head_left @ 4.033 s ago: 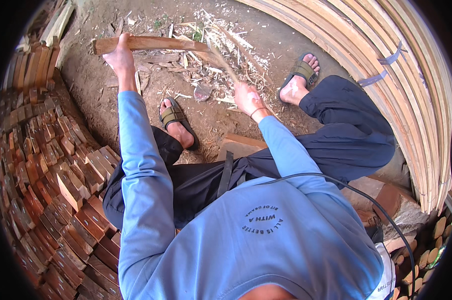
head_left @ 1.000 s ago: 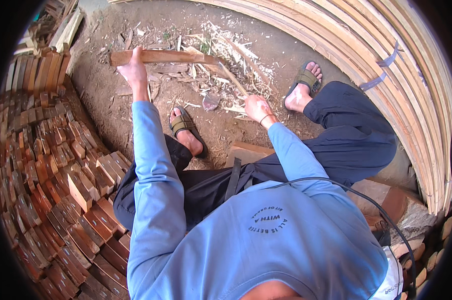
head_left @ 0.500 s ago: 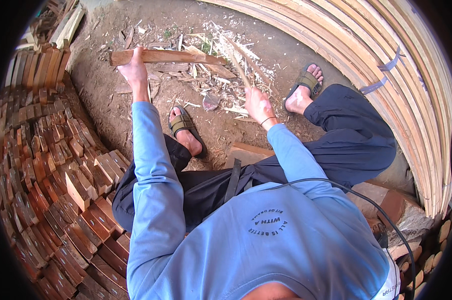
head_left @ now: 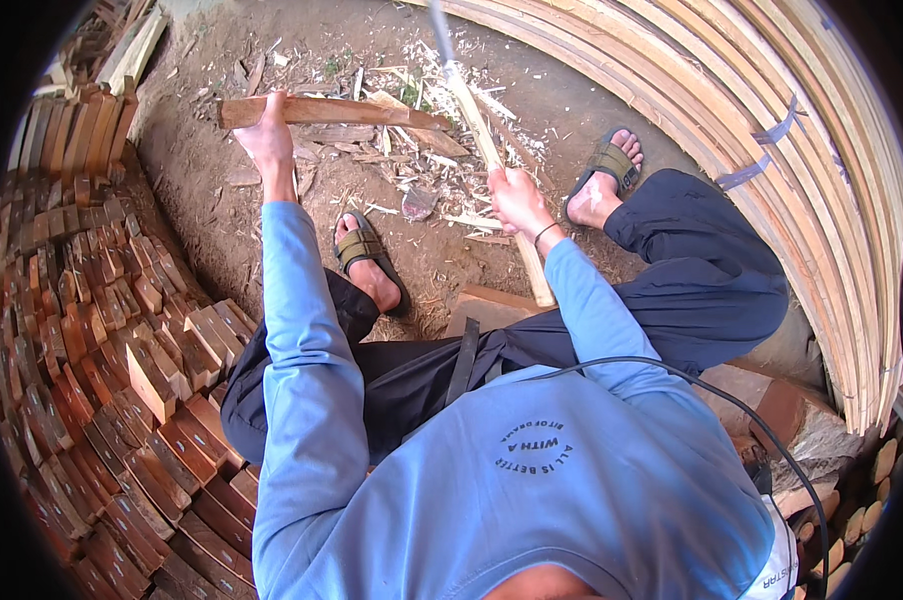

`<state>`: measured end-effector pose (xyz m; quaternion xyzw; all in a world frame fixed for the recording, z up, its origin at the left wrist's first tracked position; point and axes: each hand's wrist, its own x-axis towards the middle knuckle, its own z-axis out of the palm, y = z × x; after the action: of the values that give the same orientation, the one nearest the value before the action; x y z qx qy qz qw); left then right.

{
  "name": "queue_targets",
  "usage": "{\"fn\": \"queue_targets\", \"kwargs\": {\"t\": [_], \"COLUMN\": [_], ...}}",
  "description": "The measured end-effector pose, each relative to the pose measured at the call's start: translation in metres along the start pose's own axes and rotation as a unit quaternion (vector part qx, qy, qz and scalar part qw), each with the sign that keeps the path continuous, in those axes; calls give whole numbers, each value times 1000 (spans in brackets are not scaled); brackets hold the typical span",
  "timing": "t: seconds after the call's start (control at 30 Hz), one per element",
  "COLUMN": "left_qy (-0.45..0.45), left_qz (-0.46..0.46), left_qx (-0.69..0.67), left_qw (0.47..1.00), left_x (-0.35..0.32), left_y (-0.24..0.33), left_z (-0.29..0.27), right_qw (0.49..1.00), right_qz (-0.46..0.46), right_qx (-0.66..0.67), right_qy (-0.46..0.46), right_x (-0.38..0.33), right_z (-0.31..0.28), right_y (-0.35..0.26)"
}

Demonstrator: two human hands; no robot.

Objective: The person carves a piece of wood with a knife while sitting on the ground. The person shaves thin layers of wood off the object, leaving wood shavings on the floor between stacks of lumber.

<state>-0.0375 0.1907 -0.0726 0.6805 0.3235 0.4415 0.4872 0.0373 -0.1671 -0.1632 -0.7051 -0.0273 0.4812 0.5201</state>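
No container in view; the nearest to one is the stacked store of short reddish wood blocks banked in rows along your left, and the curved pile of long pale slats sweeping round your right. Your left hand is closed over the near end of a brown wooden billet, fingers wrapped across its top edge. The billet lies roughly level above the dirt floor, long axis running left to right across the view, its far end pointing toward the slat pile and reaching the litter of pale wood chips and shavings. Your right hand is shut tight round the light wooden handle of a long chopping tool. The handle runs steeply up the view, butt end sticking out below your fist near your knee, head end pointing away from you. The blade is motion-blurred and cut off at the top edge, so its shape is hard to make out. Both your sandalled feet sit on the dirt, the left sandal just below the billet. A black cable crosses your blue sleeve, its end hidden.
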Motion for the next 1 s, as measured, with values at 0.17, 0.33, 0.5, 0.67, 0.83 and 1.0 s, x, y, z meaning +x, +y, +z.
{"fn": "queue_targets", "kwargs": {"t": [0.17, 0.33, 0.5, 0.67, 0.83, 1.0], "left_qy": [5, 5, 9, 30, 8, 3], "left_qz": [-12, -5, -1, -1, -11, 0], "left_qx": [31, 39, 55, 40, 82, 72], "left_qw": [999, 999, 998, 999, 997, 997], "left_x": [-4, -3, 0, -2, 4, 8], "left_y": [7, 2, 8, 1, -1, 2], "left_z": [7, -3, 6, 4, 0, 4], "right_qw": [917, 977, 932, 891, 926, 910], "right_qz": [-134, 27, -160, -139, -178, -117], "right_qx": [-363, -207, -283, -428, -276, -391], "right_qy": [96, 52, 163, 61, 185, 69], "right_x": [0, -9, -6, 30, -15, 1], "right_z": [11, 8, 4, 9, 15, 14], "right_y": [50, -9, -7, 77, -11, 40]}}
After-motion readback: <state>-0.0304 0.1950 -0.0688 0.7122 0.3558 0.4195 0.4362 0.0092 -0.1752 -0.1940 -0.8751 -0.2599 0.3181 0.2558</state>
